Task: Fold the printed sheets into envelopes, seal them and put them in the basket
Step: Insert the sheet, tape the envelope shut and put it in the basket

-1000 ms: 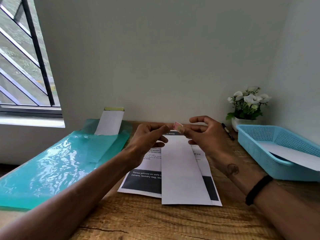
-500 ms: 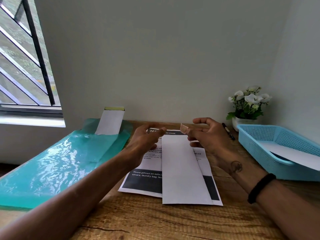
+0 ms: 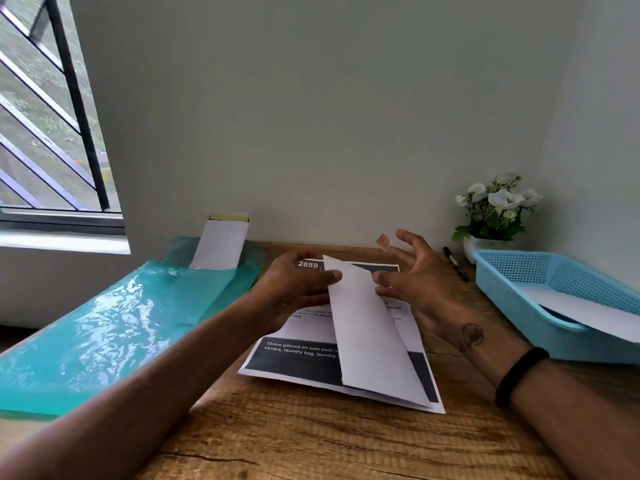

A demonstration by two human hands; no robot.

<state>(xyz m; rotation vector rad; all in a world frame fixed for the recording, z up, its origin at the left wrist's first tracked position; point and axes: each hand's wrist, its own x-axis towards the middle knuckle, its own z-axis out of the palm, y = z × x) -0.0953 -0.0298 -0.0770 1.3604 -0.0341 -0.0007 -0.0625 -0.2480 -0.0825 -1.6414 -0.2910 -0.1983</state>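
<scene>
A long folded white sheet (image 3: 370, 334) lies slanted on a printed sheet (image 3: 298, 358) with dark bands, on the wooden table. My left hand (image 3: 294, 289) grips the folded sheet's upper left edge, and its top end is raised and tilted. My right hand (image 3: 419, 282) hovers at the sheet's right side with fingers spread. A small pink sticker (image 3: 383, 242) clings to one of its fingertips, and its thumb is near the paper's edge. The blue basket (image 3: 512, 289) at the right holds a white folded sheet (image 3: 588, 310).
A teal plastic folder (image 3: 104, 327) lies at the left with a white envelope (image 3: 221, 244) sticking out of its far end. A black pen (image 3: 455, 263) and a pot of white flowers (image 3: 495, 209) stand by the wall, near the basket.
My hands have come apart. The left dropped to the folded sheet and lifted and turned its top end. The right moved right with the sticker and spread its fingers.
</scene>
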